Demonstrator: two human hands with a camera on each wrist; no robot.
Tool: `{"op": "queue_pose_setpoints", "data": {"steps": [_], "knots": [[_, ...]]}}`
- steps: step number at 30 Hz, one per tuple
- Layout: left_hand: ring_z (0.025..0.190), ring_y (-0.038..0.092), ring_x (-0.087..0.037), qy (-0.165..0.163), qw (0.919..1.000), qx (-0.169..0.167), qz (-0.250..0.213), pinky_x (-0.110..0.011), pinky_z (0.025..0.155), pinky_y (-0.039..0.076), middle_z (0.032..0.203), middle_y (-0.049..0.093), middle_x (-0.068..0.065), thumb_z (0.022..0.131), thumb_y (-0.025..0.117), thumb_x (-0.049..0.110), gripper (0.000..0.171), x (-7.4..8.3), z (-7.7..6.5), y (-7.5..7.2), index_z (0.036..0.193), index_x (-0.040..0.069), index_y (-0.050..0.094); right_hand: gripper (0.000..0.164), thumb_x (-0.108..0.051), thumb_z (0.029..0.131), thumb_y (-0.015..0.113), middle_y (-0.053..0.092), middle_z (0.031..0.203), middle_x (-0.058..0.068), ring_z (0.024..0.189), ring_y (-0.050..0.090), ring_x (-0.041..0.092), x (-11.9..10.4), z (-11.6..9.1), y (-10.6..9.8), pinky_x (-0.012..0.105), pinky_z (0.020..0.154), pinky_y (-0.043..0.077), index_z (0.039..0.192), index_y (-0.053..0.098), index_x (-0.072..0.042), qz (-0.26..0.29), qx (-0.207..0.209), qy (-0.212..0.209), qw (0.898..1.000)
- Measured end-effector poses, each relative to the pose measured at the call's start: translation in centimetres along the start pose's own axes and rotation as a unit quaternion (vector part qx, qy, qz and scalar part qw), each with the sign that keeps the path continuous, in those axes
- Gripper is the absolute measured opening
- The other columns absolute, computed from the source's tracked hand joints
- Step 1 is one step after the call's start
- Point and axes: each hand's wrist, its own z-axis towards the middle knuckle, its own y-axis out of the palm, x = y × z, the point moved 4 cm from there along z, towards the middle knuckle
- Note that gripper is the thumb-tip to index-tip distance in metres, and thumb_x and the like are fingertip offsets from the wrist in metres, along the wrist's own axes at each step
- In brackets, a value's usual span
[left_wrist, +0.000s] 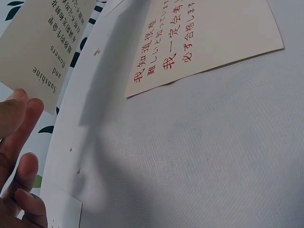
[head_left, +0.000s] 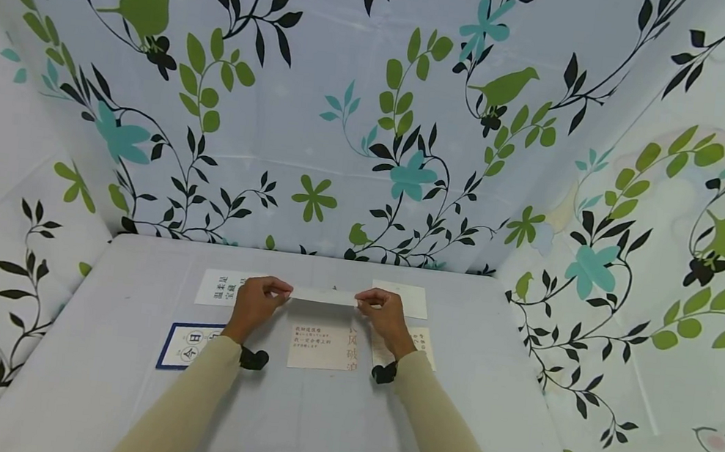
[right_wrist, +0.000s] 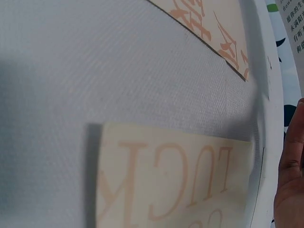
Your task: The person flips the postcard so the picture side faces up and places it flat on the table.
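A pale card [head_left: 323, 296] with printed text is held up over the table between both hands and appears nearly edge-on in the head view. My left hand [head_left: 257, 305] pinches its left end between thumb and forefinger; the left wrist view shows "Sunshine and flowers" on this card [left_wrist: 45, 52]. At the other end, my right hand [head_left: 387, 318] pinches the card; in the right wrist view its grip is mostly cut off by the frame edge. Just nearer than the raised card, a cream card with red writing [head_left: 323, 347] lies flat on the table.
To the left lie a white card with black characters [head_left: 217, 286] and a blue-bordered card [head_left: 172, 346], each partly behind the left arm. A cream card [head_left: 411, 299] and a "LUCK" card [right_wrist: 175, 180] lie right. Patterned cloth [head_left: 348, 107] hangs behind the white table [head_left: 314, 434].
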Motion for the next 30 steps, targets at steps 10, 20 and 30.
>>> {"op": "queue_pose_setpoints", "data": {"steps": [10,20,30], "knots": [[0.085,0.054,-0.023,-0.006,0.9999,0.0,-0.01,-0.035,0.077,0.041,0.102,0.077,-0.008,0.099,0.076,0.021,0.013,0.2,-0.1,-0.1,0.11,0.013,0.08,0.01,-0.016,0.098,0.077,0.074,0.103,0.005,0.094,0.07,0.019,-0.2,0.3,0.5,0.042,0.088,0.061,0.107,0.075,-0.013,-0.005,-0.017,-0.018,1.0],[0.085,0.053,-0.023,-0.014,0.9996,0.003,-0.023,-0.036,0.077,0.041,0.104,0.076,-0.009,0.1,0.075,0.021,0.014,0.0,-0.1,0.0,0.111,0.011,0.077,0.008,-0.012,0.101,0.073,0.069,0.107,0.005,0.099,0.065,0.018,-0.3,0.4,1.0,0.034,0.087,0.06,0.108,0.072,-0.015,-0.017,-0.007,-0.014,1.0],[0.085,0.055,-0.022,-0.013,0.9985,0.011,-0.052,-0.035,0.08,0.043,0.102,0.076,-0.01,0.1,0.075,0.019,0.013,0.1,-0.1,0.1,0.109,0.01,0.077,0.012,-0.012,0.1,0.074,0.069,0.106,0.009,0.096,0.065,0.017,-0.4,0.3,1.4,0.036,0.085,0.062,0.11,0.071,-0.007,0.013,0.001,-0.024,1.0]]}}
